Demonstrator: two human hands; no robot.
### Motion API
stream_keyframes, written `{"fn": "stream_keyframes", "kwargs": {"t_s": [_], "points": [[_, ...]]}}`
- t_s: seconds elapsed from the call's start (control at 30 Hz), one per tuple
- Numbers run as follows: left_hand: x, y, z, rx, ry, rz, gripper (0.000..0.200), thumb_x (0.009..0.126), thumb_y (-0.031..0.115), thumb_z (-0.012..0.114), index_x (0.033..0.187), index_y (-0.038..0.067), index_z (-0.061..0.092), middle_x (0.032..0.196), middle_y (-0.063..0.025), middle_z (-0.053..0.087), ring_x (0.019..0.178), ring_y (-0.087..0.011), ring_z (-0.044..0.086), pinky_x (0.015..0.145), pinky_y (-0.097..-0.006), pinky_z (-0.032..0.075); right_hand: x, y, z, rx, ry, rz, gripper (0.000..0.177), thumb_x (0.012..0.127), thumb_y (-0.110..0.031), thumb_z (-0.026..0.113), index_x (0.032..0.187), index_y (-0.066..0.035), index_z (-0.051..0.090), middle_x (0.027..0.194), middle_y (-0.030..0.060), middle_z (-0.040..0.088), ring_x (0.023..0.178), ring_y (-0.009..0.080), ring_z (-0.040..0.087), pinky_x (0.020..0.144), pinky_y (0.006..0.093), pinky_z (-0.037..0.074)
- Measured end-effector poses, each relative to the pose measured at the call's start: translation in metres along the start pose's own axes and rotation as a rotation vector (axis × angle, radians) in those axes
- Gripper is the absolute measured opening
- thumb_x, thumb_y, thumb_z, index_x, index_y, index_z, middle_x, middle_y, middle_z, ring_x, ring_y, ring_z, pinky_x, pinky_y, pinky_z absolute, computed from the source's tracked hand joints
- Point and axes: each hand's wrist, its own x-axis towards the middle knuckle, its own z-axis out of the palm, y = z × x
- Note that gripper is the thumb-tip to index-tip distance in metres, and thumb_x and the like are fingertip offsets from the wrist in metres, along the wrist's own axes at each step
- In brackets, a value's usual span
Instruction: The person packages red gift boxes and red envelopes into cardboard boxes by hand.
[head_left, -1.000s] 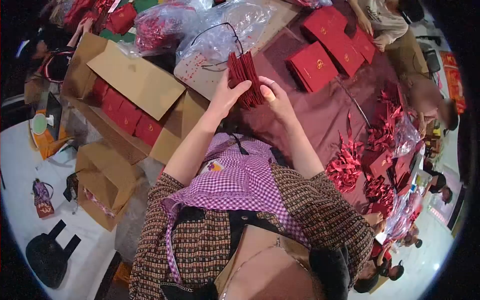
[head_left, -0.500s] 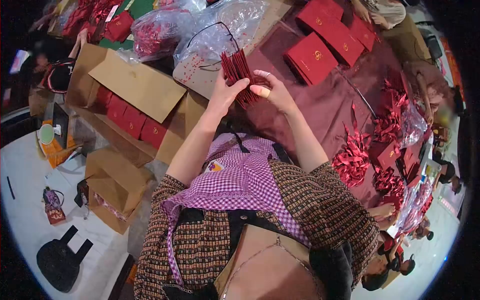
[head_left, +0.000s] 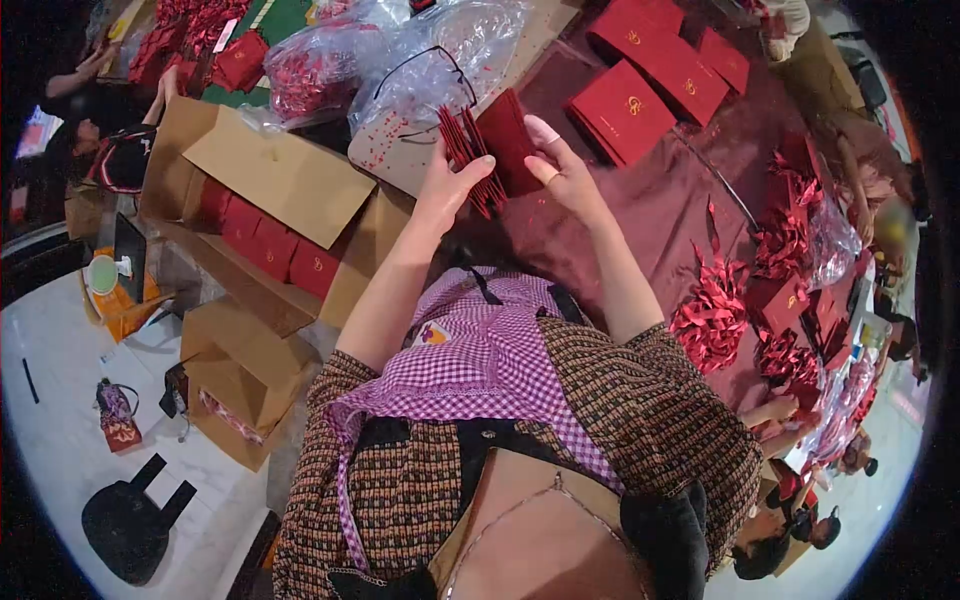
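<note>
My left hand (head_left: 452,190) is closed around a fanned stack of flat red envelope-like pieces (head_left: 466,148), its thumb lying across their near edges. My right hand (head_left: 568,178) grips another flat red piece (head_left: 508,140) by its right side, fingers behind and thumb in front. This piece stands tilted just beside the stack, its broad face turned toward me. Pale wraps cover a finger and the thumb of the right hand. Both hands are above the front edge of a table covered in dark red cloth (head_left: 640,235).
Red stacks with gold emblems (head_left: 622,112) lie at the back right. Shiny red ribbons (head_left: 712,315) are heaped on the right. To the left, an open cardboard box (head_left: 275,190) contains more red pieces. Clear plastic bags (head_left: 325,70) and eyeglasses (head_left: 455,62) lie ahead. Other people work around.
My right hand has moved slightly right, drawing a flat red piece away from the stack and showing its broad face. My left hand keeps its hold on the stack.
</note>
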Motion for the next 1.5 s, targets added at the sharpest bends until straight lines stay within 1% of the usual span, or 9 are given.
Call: {"fn": "stream_keyframes", "kwargs": {"t_s": [0.07,0.2,0.23,0.27,0.37,0.7,1.03,1.43,1.5], "points": [[0.001,-0.001,-0.001,-0.006,0.013,-0.018,0.061,0.075,0.009,0.074,0.126,0.002,0.041,0.108,-0.0067,0.057,0.097,-0.0175,0.056,0.087,-0.0329,0.047,0.001,0.008,-0.01,-0.292,-0.064,-0.084,0.036,0.09,-0.004,0.053,0.126,-0.008,0.052,0.122,0.0082,0.057,0.12,0.0169,0.047,0.099,0.0317,0.037],[-0.001,0.002,0.002,0.028,0.014,-0.026,0.058,0.077,0.014,0.073,0.126,0.004,0.044,0.109,-0.0061,0.058,0.098,-0.0169,0.056,0.087,-0.0329,0.046,-0.008,-0.001,-0.011,-0.509,-0.16,-0.127,0.029,0.091,-0.013,0.055,0.118,-0.005,0.056,0.12,0.0142,0.058,0.125,0.0266,0.045,0.102,0.0357,0.035],[-0.002,0.006,0.004,0.032,0.007,-0.015,0.056,0.077,0.014,0.072,0.126,0.005,0.045,0.109,-0.0063,0.058,0.097,-0.0168,0.057,0.086,-0.0328,0.047,-0.009,-0.01,-0.009,-0.5,-0.188,-0.077,0.042,0.085,-0.024,0.065,0.12,-0.005,0.054,0.126,0.0196,0.052,0.128,0.0332,0.04,0.104,0.0384,0.033],[-0.003,0.007,0.005,0.037,-0.001,-0.004,0.054,0.078,0.013,0.071,0.125,0.005,0.045,0.108,-0.0064,0.059,0.096,-0.0166,0.057,0.085,-0.0328,0.047,-0.011,-0.016,-0.007,-0.499,-0.186,-0.075,0.042,0.085,-0.024,0.065,0.12,-0.005,0.054,0.126,0.0196,0.052,0.128,0.0332,0.04,0.104,0.0384,0.033],[-0.001,0.004,0.005,0.066,0.017,0.006,0.052,0.079,0.013,0.07,0.124,0.005,0.046,0.108,-0.0067,0.059,0.095,-0.0166,0.058,0.085,-0.0326,0.047,-0.013,-0.019,-0.001,-0.609,-0.27,-0.066,0.081,0.066,-0.037,0.08,0.131,-0.005,0.043,0.138,0.0236,0.036,0.129,0.0312,0.038,0.105,0.0378,0.033],[0.001,0.0,0.002,0.074,-0.001,0.024,0.058,0.078,0.017,0.073,0.127,0.004,0.043,0.112,-0.0071,0.058,0.1,-0.0187,0.057,0.087,-0.0337,0.047,-0.016,-0.025,0.006,-0.597,-0.255,-0.066,0.073,0.072,-0.025,0.077,0.13,-0.003,0.04,0.137,0.0243,0.036,0.13,0.032,0.036,0.105,0.0378,0.033],[0.003,-0.007,-0.004,0.094,0.021,0.018,0.068,0.078,0.022,0.075,0.132,0.004,0.038,0.117,-0.0079,0.055,0.103,-0.0185,0.055,0.09,-0.0341,0.045,-0.017,-0.026,0.0,-0.58,-0.193,-0.16,0.06,0.081,0.002,0.054,0.138,-0.009,0.037,0.143,0.0205,0.032,0.137,0.0306,0.027,0.109,0.0362,0.025],[0.005,-0.003,0.0,0.032,-0.035,-0.009,0.068,0.078,0.017,0.074,0.133,0.003,0.035,0.122,-0.01,0.052,0.111,-0.02,0.051,0.097,-0.0337,0.041,-0.022,-0.024,0.027,-0.551,-0.215,-0.181,0.064,0.076,-0.021,0.073,0.13,-0.006,0.043,0.143,0.0196,0.029,0.131,0.0351,0.033,0.105,0.0382,0.033],[0.006,-0.002,0.0,0.04,-0.052,-0.003,0.068,0.078,0.017,0.074,0.133,0.002,0.035,0.121,-0.0105,0.052,0.111,-0.0203,0.051,0.096,-0.0339,0.041,-0.022,-0.022,0.028,-0.563,-0.176,-0.179,0.063,0.075,-0.03,0.074,0.128,-0.012,0.045,0.145,0.0193,0.028,0.127,0.0377,0.039,0.101,0.039,0.039]]}}
